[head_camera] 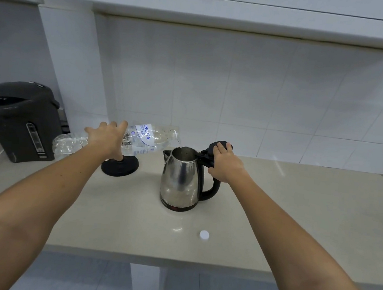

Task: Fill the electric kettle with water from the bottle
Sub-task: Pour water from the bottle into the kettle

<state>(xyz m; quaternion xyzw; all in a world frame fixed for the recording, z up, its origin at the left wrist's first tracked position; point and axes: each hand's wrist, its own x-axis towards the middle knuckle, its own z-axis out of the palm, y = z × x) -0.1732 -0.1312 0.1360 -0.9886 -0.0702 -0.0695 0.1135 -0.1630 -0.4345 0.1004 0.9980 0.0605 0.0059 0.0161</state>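
A steel electric kettle (pixel 181 179) with a black handle stands on the beige counter (pixel 296 213), off its base. My right hand (pixel 225 163) grips the top of the handle and holds the black lid (pixel 221 145) tipped open. My left hand (pixel 108 137) holds a clear plastic water bottle (pixel 149 138) on its side, with its mouth over the kettle's opening. A thin stream of water runs from the bottle's mouth into the kettle. The bottle's white cap (pixel 204 234) lies on the counter in front of the kettle.
The kettle's round black base (pixel 120 167) sits on the counter left of the kettle, under the bottle. A dark grey hot-water dispenser (pixel 19 121) stands at the far left with a white cord. A tiled wall is behind and white cabinets hang above.
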